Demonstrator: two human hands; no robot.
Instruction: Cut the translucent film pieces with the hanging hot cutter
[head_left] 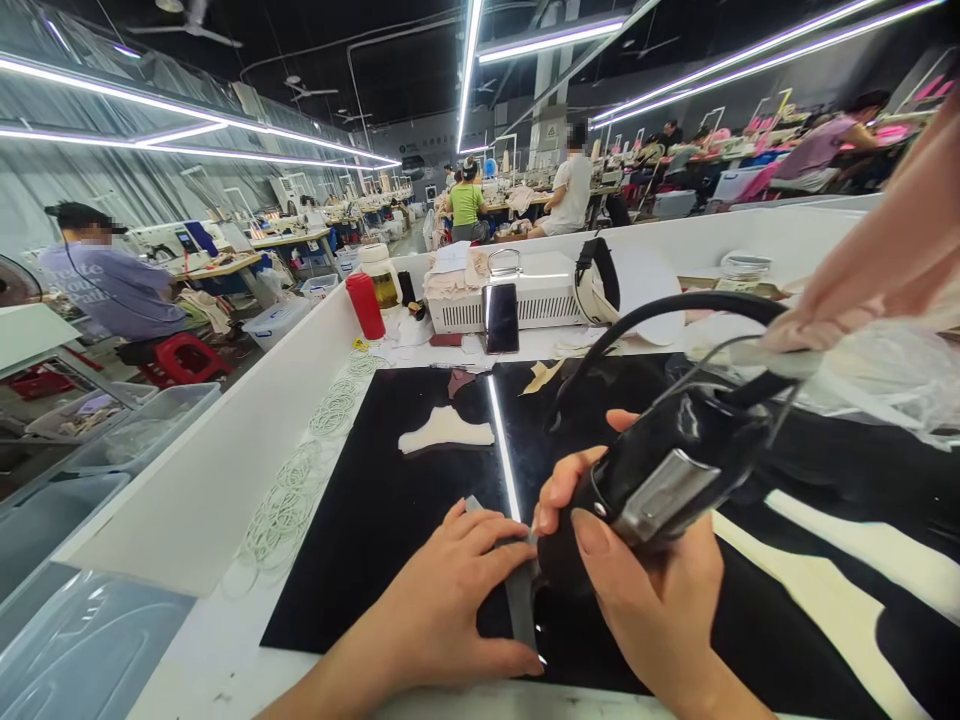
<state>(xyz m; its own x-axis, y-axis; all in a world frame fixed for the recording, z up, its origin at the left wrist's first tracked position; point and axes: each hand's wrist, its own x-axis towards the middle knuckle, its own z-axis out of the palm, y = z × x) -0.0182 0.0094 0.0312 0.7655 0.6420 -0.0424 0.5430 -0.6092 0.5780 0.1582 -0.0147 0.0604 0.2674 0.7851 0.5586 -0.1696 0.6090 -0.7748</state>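
My right hand point(660, 590) is wrapped round a black corded hand tool point(667, 460) with a metal plate on its side. Its working end, low over the glossy black board point(360, 540), is mostly hidden by my fingers. My left hand point(450, 580) rests with fingers and thumb spread on a narrow grey strip point(520, 605), close to the tool. A cream, curved fabric piece point(448, 430) lies on the board beyond my left hand. To the right of the tool are two long cream pieces, one nearer point(814, 590) and one farther point(870, 540).
A black cable point(637, 315) arches over the board. Behind stand a phone point(501, 318), a white slotted box point(457, 310), a red cup point(365, 306) and a jar point(380, 275). Pale cord loops point(285, 510) line the left side. Several people sit at sewing tables beyond the white partition point(225, 460).
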